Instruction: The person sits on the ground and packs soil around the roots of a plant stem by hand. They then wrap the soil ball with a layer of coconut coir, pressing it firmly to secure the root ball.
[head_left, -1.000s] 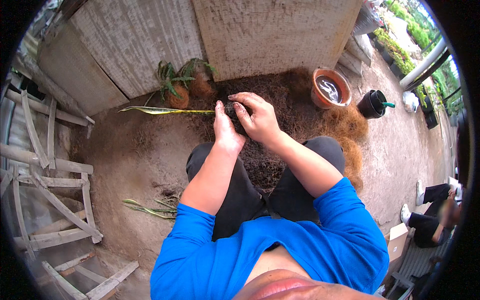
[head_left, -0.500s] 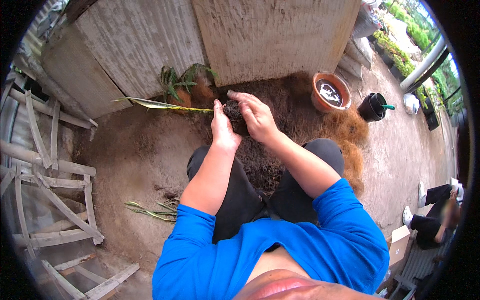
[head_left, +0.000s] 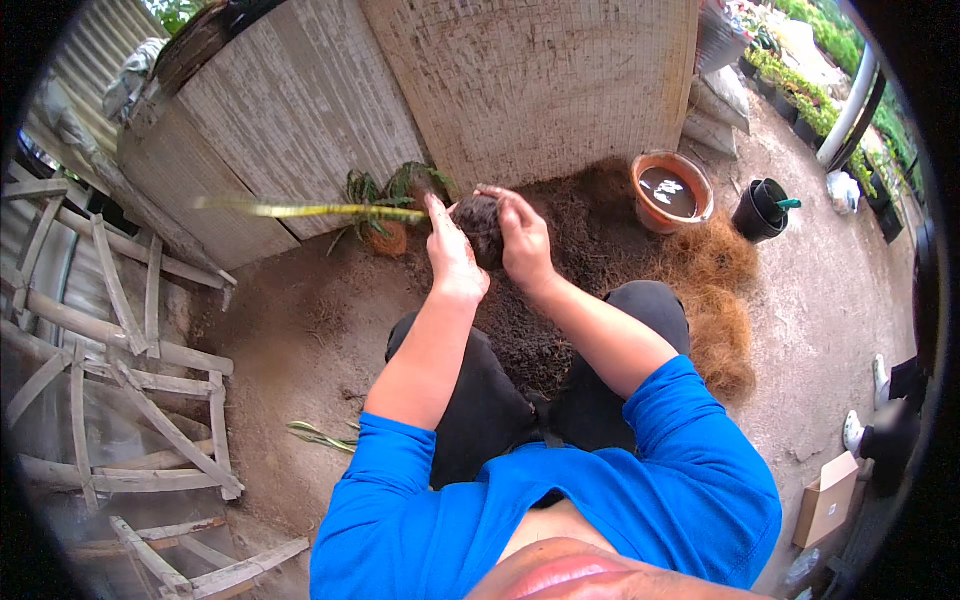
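Between my hands is a dark, rounded root ball [head_left: 481, 228] of soil, held above the ground. A long, narrow snake plant leaf [head_left: 320, 210] with yellow edges sticks out of it to the left, slightly blurred. My left hand [head_left: 452, 252] presses its palm and fingers against the ball's left side, near the leaf's base. Cupped round the right and far side is my right hand [head_left: 525, 245], its fingers curled over the ball. Below them, loose dark soil [head_left: 530, 340] lies heaped between my knees.
A fern [head_left: 375, 190] stands against the boards. To the right are a clay pot [head_left: 647, 207] of dark liquid, nested black pots [head_left: 757, 222] and coconut fibre [head_left: 718, 325]. Cut leaves [head_left: 318, 437] lie left, beside a wooden frame [head_left: 150, 375]. A cardboard box [head_left: 828, 505] and a person's feet are at right.
My right hand's fingers have curled closer round the root ball, which shows more of its brown surface. The leaf still points left. The whole view has shifted and turned slightly.
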